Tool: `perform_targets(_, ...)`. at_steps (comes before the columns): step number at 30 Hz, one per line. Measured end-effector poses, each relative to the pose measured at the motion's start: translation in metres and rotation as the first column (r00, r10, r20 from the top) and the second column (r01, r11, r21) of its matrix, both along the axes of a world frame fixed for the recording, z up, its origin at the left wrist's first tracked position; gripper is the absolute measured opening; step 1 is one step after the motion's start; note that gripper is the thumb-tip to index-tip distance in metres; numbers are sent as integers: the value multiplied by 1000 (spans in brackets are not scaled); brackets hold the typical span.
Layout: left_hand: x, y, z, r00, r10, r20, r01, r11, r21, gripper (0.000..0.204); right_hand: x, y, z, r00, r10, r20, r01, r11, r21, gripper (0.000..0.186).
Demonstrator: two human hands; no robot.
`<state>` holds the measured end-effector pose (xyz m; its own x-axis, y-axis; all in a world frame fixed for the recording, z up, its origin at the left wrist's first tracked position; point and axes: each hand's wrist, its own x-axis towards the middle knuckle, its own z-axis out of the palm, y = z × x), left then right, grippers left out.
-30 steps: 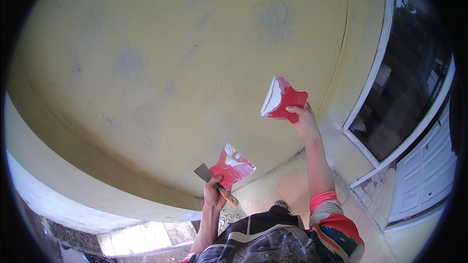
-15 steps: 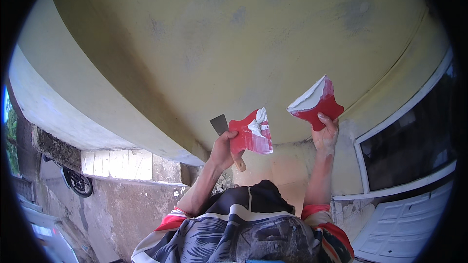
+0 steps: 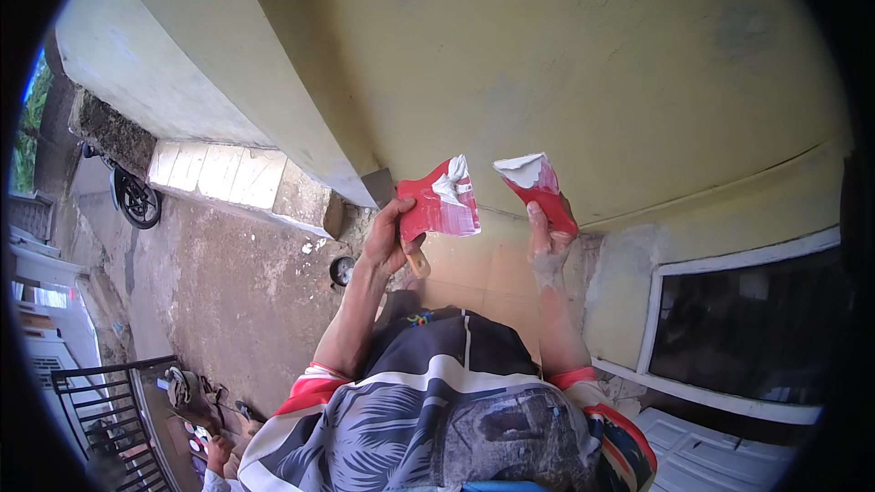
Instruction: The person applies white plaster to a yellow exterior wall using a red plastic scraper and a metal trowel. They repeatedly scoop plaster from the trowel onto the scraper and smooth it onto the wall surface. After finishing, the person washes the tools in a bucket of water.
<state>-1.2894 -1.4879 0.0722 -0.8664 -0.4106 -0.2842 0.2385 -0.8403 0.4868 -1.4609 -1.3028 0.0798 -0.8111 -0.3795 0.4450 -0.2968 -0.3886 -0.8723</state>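
Note:
My left hand (image 3: 385,235) is closed on a red putty spreader (image 3: 427,211) that carries a thick white lump of putty and white smears. The same hand also grips a putty knife (image 3: 418,261); its wooden handle sticks out below the fingers and its grey metal blade shows beyond them. A second red spreader (image 3: 549,203), with white putty along its far edge, is held in my right hand (image 3: 550,244), thumb on its face. The two spreaders are close together but apart. Beyond them rises a yellowish wall (image 3: 583,82) with faint grey patches.
A pillar (image 3: 301,82) projects on the left, with a low tiled ledge (image 3: 214,171) beside it. A motorcycle wheel (image 3: 137,199) shows farther left. At lower left are a black railing (image 3: 109,410) and another person's hand (image 3: 219,451). On the right is a white-framed window (image 3: 747,328).
My right hand has brought its spreader nearer to the left one, tilting it. The view has swung, so the railing and another person now show at lower left.

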Motion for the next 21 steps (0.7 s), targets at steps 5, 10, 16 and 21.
perform_targets(5,10,24,-24,999,-41,17,40,997,67,24,40,10,-24,997,-15,-69,23,993,116,20)
perform_targets(10,18,36,-21,997,-14,70,10,998,59,24,45,25,-35,1000,10,-11,-9,995,101,15)
perform_targets(16,46,46,-7,986,72,150,-83,994,69,24,33,21,-65,862,51,504,102,957,-272,29)
perform_targets(21,99,35,-25,988,137,77,-141,988,56,28,17,24,-175,456,181,871,70,969,-238,41)
